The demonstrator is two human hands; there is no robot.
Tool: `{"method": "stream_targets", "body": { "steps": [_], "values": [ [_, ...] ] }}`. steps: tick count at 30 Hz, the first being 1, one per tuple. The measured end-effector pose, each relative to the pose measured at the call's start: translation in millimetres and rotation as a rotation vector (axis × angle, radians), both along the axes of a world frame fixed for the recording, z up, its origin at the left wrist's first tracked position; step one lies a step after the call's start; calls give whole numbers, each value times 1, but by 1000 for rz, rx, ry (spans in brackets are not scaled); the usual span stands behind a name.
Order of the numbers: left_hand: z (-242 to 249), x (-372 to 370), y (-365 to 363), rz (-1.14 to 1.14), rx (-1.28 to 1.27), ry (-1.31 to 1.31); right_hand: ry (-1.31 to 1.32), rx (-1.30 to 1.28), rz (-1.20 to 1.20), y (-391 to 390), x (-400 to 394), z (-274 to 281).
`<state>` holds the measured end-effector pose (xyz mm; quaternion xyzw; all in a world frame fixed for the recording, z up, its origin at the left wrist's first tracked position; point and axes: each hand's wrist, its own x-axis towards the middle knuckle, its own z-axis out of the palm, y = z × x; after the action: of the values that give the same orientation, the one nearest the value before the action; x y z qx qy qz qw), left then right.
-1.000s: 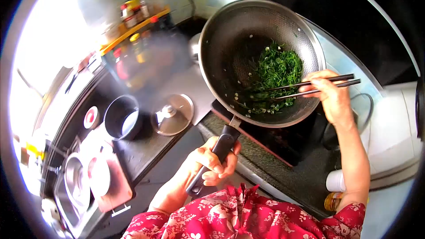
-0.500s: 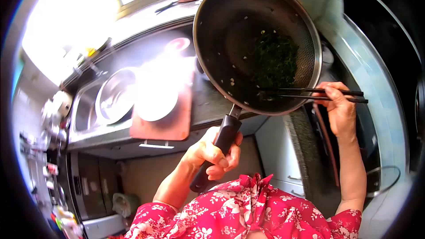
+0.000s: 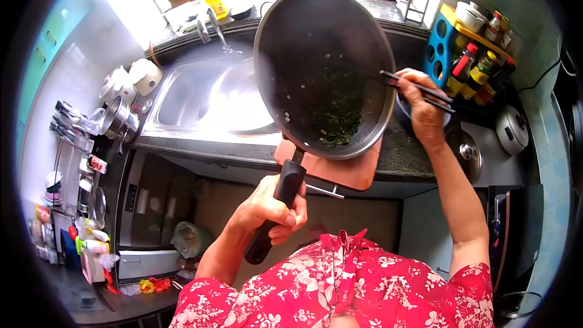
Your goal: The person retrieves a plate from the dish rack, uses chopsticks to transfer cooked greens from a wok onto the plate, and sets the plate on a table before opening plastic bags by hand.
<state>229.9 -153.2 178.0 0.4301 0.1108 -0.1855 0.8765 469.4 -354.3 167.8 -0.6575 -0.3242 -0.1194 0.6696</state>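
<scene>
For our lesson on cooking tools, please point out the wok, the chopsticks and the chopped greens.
Wok (image 3: 279, 61): head view, bare inner wall.
Chopsticks (image 3: 438, 95): head view, shaft toward the outer ends.
Chopped greens (image 3: 337, 120): head view, middle of the heap.

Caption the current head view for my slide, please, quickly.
Left hand holds a wok of chopped greens by its black handle; the right hand holds dark chopsticks.

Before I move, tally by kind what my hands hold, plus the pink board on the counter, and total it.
Pan, in the left hand: 1
Chopsticks, in the right hand: 2
Board: 1
Total: 4
</scene>
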Motion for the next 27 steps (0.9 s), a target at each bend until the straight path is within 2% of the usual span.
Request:
{"method": "stream_targets", "body": {
  "steps": [2, 3, 6, 7, 11, 16, 17, 24, 27],
  "values": [
    [-5, -4, 13, 28, 12, 2, 33, -58, 91, 20, 2, -22],
    [-6, -5, 15, 39, 16, 5, 157, 70, 183, 25, 5, -37],
    [-12, -9, 23, 106, 13, 43, 200, -127, 228, 28, -6, -40],
    [-14, -10, 26, 116, 17, 64, 262, -98, 274, 28, -6, -45],
    [-17, -9, 29, 155, 5, 114, 330, -97, 212, 31, 1, -42],
    [-17, 0, 15, 181, 33, 158, 546, 63, 442, 53, 7, -43],
    [-14, 0, 12, 190, 50, 156, 506, 33, 457, 54, 13, -46],
    [-3, 8, -10, 243, 106, 163, 597, -8, 362, 31, 42, -56],
    [1, 10, -15, 275, 138, 190, 646, 57, 329, 25, 50, -62]
  ]
}}
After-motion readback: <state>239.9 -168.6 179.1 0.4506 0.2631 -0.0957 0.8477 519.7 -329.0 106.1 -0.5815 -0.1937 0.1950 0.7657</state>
